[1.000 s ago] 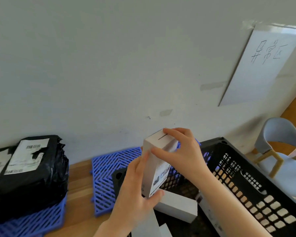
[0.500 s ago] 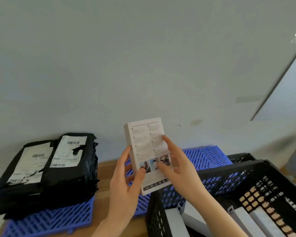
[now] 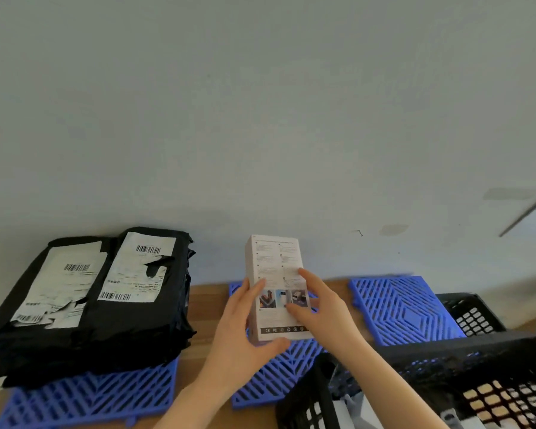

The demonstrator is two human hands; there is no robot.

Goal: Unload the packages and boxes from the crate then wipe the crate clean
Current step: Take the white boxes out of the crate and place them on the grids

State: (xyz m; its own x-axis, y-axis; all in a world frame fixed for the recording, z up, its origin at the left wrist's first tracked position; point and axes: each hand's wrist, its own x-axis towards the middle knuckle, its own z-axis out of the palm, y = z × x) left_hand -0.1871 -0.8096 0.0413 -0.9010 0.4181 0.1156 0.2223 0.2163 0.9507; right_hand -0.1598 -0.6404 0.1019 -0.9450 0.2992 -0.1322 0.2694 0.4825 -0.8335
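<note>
A white printed box [image 3: 274, 267] is held upright over the middle blue grid mat [image 3: 279, 373], with its text side facing me. My left hand [image 3: 245, 335] grips its left edge and bottom. My right hand [image 3: 319, 305] holds its right side with fingers spread on the face. The black slotted crate [image 3: 446, 351] sits at the lower right, and pale boxes [image 3: 353, 407] show inside it. A stack of black mailer packages [image 3: 84, 308] with white shipping labels rests on the left blue mat [image 3: 90, 397].
A third blue grid mat [image 3: 399, 308] lies at the right against the wall, behind the crate. A wooden surface [image 3: 208, 301] shows between the mats. The grey wall [image 3: 260, 119] rises straight behind everything.
Both hands have carried the white box out of the crate and leftward, turning its printed face toward me. The view has swung left, so the crate now sits at the lower right.
</note>
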